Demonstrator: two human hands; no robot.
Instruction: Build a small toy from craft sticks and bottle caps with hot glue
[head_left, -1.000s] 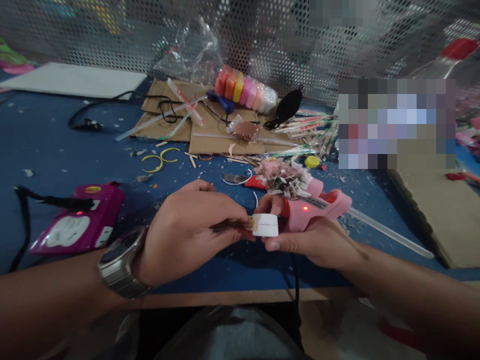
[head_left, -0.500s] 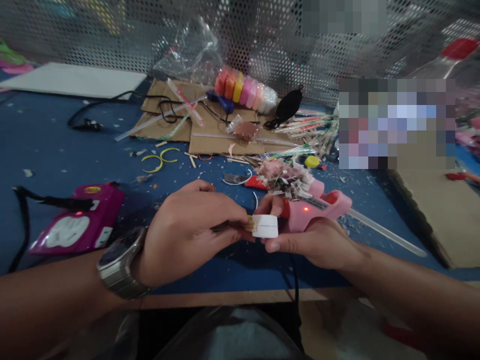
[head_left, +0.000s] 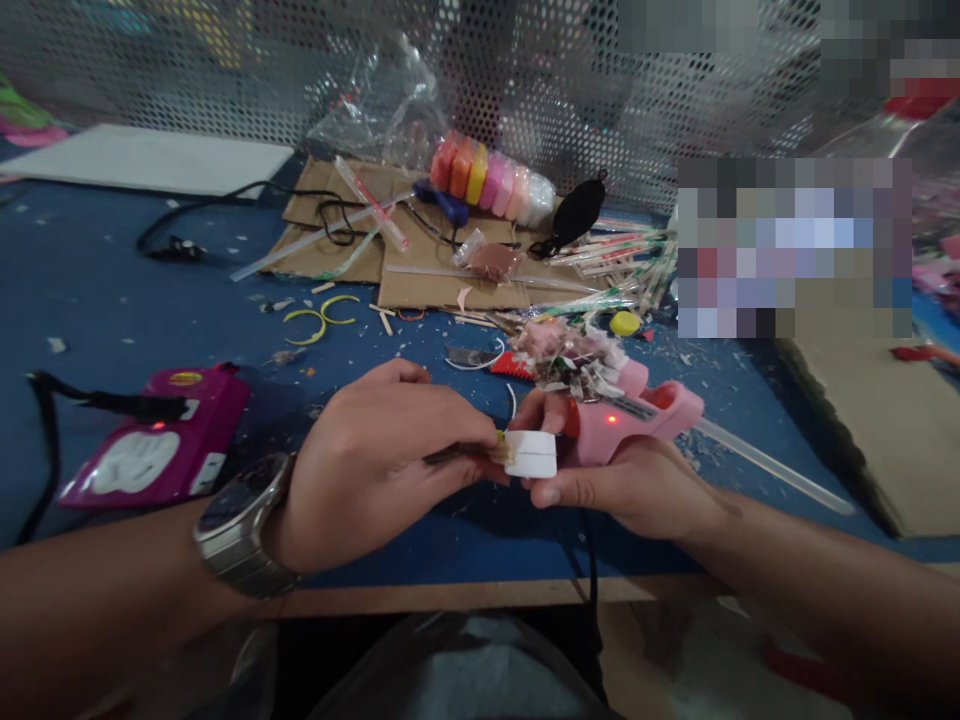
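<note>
My left hand [head_left: 397, 455], with a metal watch at the wrist, pinches some thin wooden sticks [head_left: 491, 452] near the middle of the view. Their ends meet a small white block [head_left: 531, 455]. From the right, my right hand [head_left: 622, 480] holds this block between thumb and fingers. A pink glue gun [head_left: 622, 425] with a lit red light lies just behind my right hand, a clear glue stick [head_left: 776, 465] sticking out of its back. What the curled fingers cover is hidden.
A purple box [head_left: 161, 440] with a black cable lies at the left. Behind the hands are a cutter [head_left: 480, 357], pink and white scraps [head_left: 570, 355], cardboard [head_left: 450, 285] and colourful clay packs [head_left: 487, 180]. More cardboard [head_left: 877, 420] lies at the right.
</note>
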